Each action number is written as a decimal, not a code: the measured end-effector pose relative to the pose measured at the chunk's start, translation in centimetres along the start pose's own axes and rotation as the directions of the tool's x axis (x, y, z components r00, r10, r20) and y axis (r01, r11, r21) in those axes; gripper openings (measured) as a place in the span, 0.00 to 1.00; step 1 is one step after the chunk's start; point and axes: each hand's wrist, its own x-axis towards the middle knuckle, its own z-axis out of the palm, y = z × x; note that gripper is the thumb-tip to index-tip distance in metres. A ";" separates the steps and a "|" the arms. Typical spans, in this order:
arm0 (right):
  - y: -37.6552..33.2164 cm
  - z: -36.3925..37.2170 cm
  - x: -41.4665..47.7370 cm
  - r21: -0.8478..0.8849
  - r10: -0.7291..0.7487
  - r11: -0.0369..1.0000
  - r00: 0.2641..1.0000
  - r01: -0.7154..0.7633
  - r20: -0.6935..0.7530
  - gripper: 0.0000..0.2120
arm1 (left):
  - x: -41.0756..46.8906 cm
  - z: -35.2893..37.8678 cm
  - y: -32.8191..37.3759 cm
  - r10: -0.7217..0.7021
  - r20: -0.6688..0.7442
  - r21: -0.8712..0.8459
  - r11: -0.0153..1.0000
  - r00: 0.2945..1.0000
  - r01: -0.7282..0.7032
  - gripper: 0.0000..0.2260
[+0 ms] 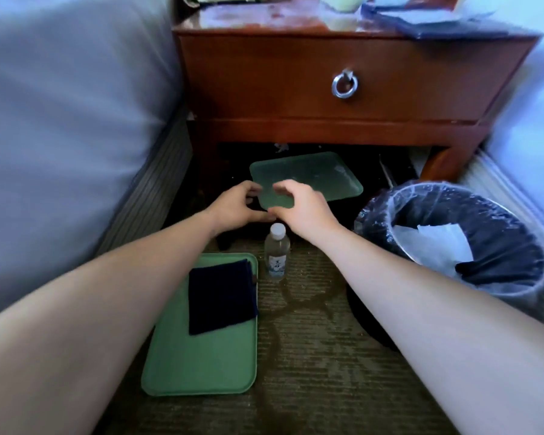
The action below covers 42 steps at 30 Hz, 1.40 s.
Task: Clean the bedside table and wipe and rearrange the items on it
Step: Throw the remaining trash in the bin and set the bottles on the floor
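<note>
here, bed point(60, 105) filling left side. bedside table point(343, 73) standing beside it, drawer front facing camera. lined bin point(453, 246) sitting at right on carpet point(311, 387). near green tray point(201, 365) lying flat, long axis pointing toward table, dark cloth point(220, 296) lying on its far end. far green tray point(314, 177) lying under table, long axis running left-right. left hand point(233, 208) and right hand point(302, 208) hovering at its near-left corner, fingers curling; whether gripping tray, cannot tell. water bottle point(277, 252) standing upright just beside near tray.

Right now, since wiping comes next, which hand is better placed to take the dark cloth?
Likely the left hand: the dark cloth lies beside its forearm; the right hand is beyond the bottle.
</note>
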 end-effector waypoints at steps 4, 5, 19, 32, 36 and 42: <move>-2.2 -4.5 0.5 -0.017 -0.084 0.996 0.996 0.083 -0.043 0.22 | 0.3 -2.9 4.5 0.107 -0.043 0.051 0.993 0.993 -0.105 0.29; -2.9 -5.8 0.8 -0.026 -0.112 0.994 0.991 0.110 -0.067 0.21 | 0.5 -3.5 5.9 0.146 -0.061 0.062 0.988 0.987 -0.142 0.26; -9.7 -24.5 7.6 -0.067 -0.259 0.962 0.812 0.263 -0.522 0.03 | 5.9 -9.3 25.2 0.558 -0.276 0.173 0.830 0.783 -0.530 0.04; -3.2 -30.5 18.6 0.167 0.275 0.959 0.895 -0.229 -0.351 0.09 | 20.2 -5.7 32.4 0.186 -0.178 0.178 0.972 0.966 -0.154 0.22; -3.1 -30.8 21.0 0.226 0.317 0.939 0.907 -0.260 -0.275 0.21 | 22.6 -4.9 33.7 0.117 -0.185 0.083 0.991 0.976 -0.103 0.17; -2.4 -28.9 21.9 0.301 0.338 0.922 0.887 -0.244 -0.316 0.23 | 24.4 -3.4 35.3 -0.010 -0.177 -0.144 0.989 0.984 -0.016 0.19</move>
